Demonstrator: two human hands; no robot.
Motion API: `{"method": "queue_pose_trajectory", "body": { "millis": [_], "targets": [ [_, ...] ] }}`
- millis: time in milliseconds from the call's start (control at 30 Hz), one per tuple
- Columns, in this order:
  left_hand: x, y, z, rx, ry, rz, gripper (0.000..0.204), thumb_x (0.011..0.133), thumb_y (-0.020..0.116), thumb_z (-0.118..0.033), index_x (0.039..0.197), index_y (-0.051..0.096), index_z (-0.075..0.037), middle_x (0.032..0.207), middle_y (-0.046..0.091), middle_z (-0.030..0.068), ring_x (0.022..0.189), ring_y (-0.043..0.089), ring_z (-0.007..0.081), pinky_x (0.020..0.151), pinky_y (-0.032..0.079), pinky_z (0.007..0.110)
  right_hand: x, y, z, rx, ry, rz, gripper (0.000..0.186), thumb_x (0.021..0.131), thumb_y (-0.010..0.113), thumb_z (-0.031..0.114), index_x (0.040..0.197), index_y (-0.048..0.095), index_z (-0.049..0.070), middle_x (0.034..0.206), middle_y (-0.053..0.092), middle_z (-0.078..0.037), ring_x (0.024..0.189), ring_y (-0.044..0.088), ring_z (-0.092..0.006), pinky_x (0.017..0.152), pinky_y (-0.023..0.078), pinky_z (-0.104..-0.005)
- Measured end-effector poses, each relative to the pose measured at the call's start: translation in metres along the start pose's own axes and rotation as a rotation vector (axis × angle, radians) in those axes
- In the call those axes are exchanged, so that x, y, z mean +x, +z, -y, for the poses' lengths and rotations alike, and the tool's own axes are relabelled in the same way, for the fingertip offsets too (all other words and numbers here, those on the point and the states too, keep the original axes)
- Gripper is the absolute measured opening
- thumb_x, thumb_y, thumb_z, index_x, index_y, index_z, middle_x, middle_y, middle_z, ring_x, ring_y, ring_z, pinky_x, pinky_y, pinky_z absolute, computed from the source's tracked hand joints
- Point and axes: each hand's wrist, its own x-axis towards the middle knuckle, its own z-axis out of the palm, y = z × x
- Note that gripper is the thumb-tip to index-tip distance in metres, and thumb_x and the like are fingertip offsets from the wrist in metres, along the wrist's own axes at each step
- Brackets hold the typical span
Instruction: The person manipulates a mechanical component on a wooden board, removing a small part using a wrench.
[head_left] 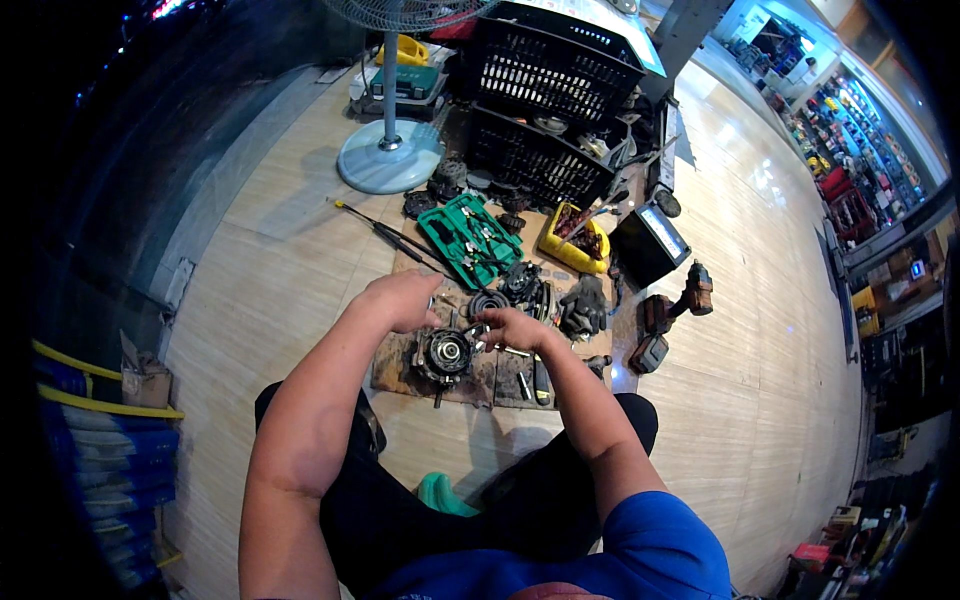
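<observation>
A round metal machine part (449, 351), like an alternator or motor housing with a ringed centre, stands on a stained board (397, 375) in front of me. My left hand (403, 302) hangs just beyond its left side, a ring on one finger. Its fingers point inward and their tips are partly hidden. My right hand (514, 330) is at the part's right side, fingers curled toward it around something small and dark that I cannot make out. Behind the part lie a dark ring-shaped piece (487, 303) and another metal assembly (522, 283).
Beyond the board are an open green tool case (470, 240), a yellow tray of parts (574, 240) and black crates (555, 75). Dark gloves (584, 305), a black battery (650, 243) and a cordless power tool (690, 290) lie right. A fan base (390, 157) stands far left.
</observation>
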Motion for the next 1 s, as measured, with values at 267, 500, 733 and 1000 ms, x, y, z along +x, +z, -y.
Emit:
{"method": "queue_pose_trajectory", "body": {
  "millis": [267, 500, 733, 1000],
  "targets": [
    [0.002, 0.001, 0.001, 0.005, -0.009, 0.026, 0.075, 0.077, 0.079, -0.034, 0.138, 0.046, -0.007, 0.122, 0.060, 0.0238, 0.114, 0.058, 0.0389, 0.095, 0.048, 0.044, 0.006, 0.012, 0.017, -0.601, -0.110, -0.462, 0.044, 0.092, 0.062, 0.043, 0.095, 0.068, 0.000, 0.075, 0.064, -0.023, 0.072, 0.064, -0.0388, 0.068, 0.049, -0.0452],
    [0.002, 0.000, -0.001, 0.007, -0.005, 0.023, 0.075, 0.077, 0.079, -0.034, 0.138, 0.046, -0.007, 0.122, 0.059, 0.0242, 0.114, 0.058, 0.0387, 0.095, 0.048, 0.044, 0.026, 0.009, -0.015, -0.267, 0.050, -0.583, 0.049, 0.093, 0.056, 0.043, 0.086, 0.069, -0.004, 0.083, 0.066, -0.026, 0.079, 0.064, -0.0425, 0.074, 0.049, -0.0481],
    [-0.001, 0.000, 0.002, -0.005, -0.014, 0.010, 0.073, 0.076, 0.080, -0.033, 0.135, 0.048, -0.006, 0.117, 0.062, 0.0236, 0.111, 0.060, 0.0391, 0.093, 0.049, 0.044, 0.023, 0.009, -0.012, 0.029, 0.033, -0.444, 0.026, 0.094, 0.061, 0.024, 0.099, 0.063, -0.001, 0.069, 0.064, -0.009, 0.052, 0.059, -0.0170, 0.048, 0.045, -0.0299],
    [0.000, 0.000, -0.001, -0.003, -0.011, 0.011, 0.073, 0.076, 0.080, -0.032, 0.135, 0.048, -0.006, 0.117, 0.062, 0.0234, 0.112, 0.059, 0.0389, 0.093, 0.049, 0.044, 0.001, 0.002, 0.008, -0.609, -0.304, -0.430, 0.037, 0.084, 0.072, 0.035, 0.095, 0.068, 0.000, 0.083, 0.069, -0.020, 0.074, 0.067, -0.0353, 0.069, 0.052, -0.0435]
  ]
}}
